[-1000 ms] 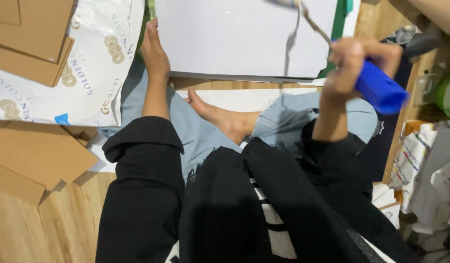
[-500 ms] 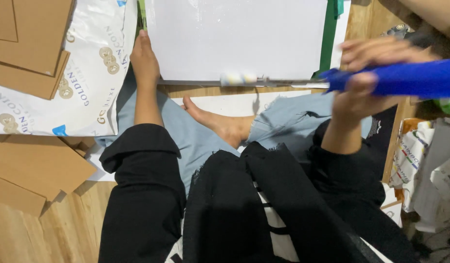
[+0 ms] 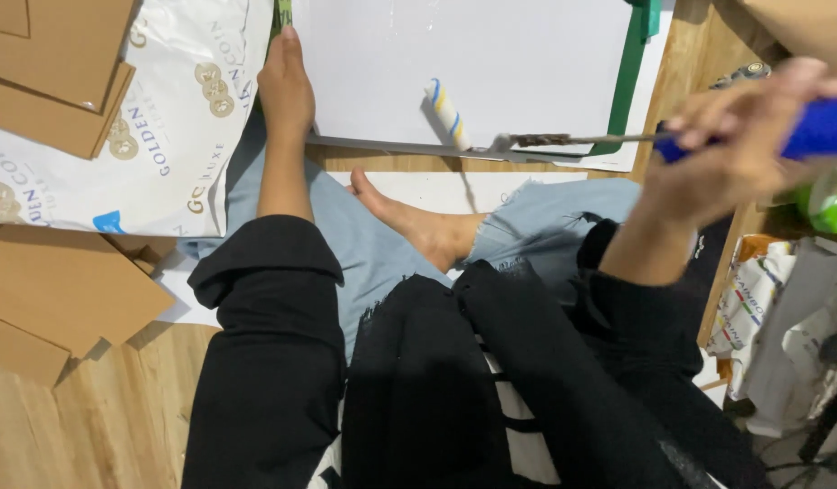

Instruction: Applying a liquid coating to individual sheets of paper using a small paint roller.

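Observation:
A large white board (image 3: 491,63) lies flat on the floor in front of me. My left hand (image 3: 285,86) rests flat against its left edge. My right hand (image 3: 740,136) grips the blue handle (image 3: 821,127) of a small paint roller. The roller's white sleeve with blue and yellow stripes (image 3: 446,113) sits on the lower part of the board. My bare foot (image 3: 418,226) lies just below the board's near edge.
Brown cardboard pieces (image 3: 52,299) and a white printed plastic bag (image 3: 156,118) lie at the left. A green mat edge (image 3: 631,72) shows right of the board. A green bottle (image 3: 830,204) and crumpled wrappers (image 3: 753,308) sit at the right on the wooden floor.
The roller swung down from above the board and now lies on the board's lower middle, moved left and lower. My left hand stays at the board's edge.

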